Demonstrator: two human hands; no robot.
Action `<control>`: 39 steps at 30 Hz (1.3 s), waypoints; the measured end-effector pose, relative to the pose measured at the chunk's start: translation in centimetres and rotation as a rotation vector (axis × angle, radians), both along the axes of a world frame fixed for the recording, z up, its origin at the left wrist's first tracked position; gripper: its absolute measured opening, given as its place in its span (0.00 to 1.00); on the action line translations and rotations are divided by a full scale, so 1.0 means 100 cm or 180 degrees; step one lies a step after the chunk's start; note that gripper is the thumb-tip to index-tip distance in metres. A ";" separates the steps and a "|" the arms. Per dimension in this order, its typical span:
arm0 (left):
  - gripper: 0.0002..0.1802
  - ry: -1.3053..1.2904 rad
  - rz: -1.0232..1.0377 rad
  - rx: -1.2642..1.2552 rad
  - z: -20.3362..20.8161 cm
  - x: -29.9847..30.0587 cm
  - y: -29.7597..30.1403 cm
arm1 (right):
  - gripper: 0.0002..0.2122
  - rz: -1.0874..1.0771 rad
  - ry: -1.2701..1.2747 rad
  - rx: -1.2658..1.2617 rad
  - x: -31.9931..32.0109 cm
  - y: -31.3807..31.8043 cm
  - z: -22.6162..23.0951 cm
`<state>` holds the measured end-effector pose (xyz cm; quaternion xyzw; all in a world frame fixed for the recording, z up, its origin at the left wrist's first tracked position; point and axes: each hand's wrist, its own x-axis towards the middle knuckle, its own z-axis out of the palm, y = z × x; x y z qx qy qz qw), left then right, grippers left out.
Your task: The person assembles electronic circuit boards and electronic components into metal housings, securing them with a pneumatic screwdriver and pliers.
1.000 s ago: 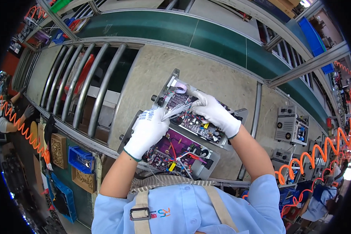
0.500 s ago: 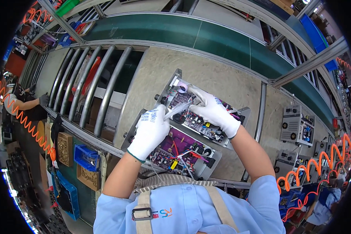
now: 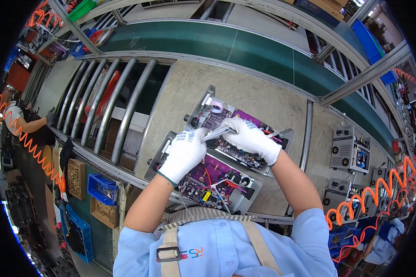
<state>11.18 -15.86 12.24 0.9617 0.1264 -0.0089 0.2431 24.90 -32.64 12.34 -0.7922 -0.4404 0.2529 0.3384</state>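
Both my hands wear white gloves and meet over two open metal chassis. My left hand (image 3: pixel 186 148) is closed on one end of a bundle of thin whitish strips (image 3: pixel 216 133) that look like cable ties. The fingers of my right hand (image 3: pixel 250 138) are closed around the other end. Beneath the right hand lies the farther chassis, its circuit board (image 3: pixel 211 120) crowded with parts and partly covered by the glove. The nearer chassis, with a purple circuit board (image 3: pixel 221 168) and red, white and purple wires, sits below my left hand, close to my body.
Metal rollers (image 3: pixel 133 111) adjoin the worktop (image 3: pixel 180 87) on the left, and a green conveyor belt (image 3: pixel 259 48) runs behind. Small-part boxes (image 3: pixel 104 210) and a blue bin (image 3: pixel 101 187) stand lower left. More chassis (image 3: pixel 349 147) and an orange coiled hose (image 3: pixel 372 190) are right. A co-worker's gloved hand (image 3: pixel 52 117) rests far left.
My left hand has shifted slightly right and my right hand slightly down and left. The bundle now looks narrower between them, gripped at both ends. The chassis have stayed in place.
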 end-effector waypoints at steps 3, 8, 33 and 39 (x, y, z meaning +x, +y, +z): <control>0.13 0.0193 -0.0030 -0.0240 -0.003 0.013 -0.008 | 0.15 -0.0567 0.1405 0.0472 0.007 -0.012 -0.016; 0.12 0.0161 0.0214 -0.1061 -0.052 0.017 -0.008 | 0.15 -0.1127 0.0452 -0.0266 0.000 -0.004 -0.003; 0.09 0.0855 0.0422 -0.3263 0.004 0.022 -0.006 | 0.09 -0.1184 0.1986 0.0303 -0.007 -0.027 0.027; 0.10 0.0972 0.0359 -0.3297 0.001 0.023 -0.004 | 0.09 -0.1353 0.2126 0.0356 -0.005 -0.025 0.019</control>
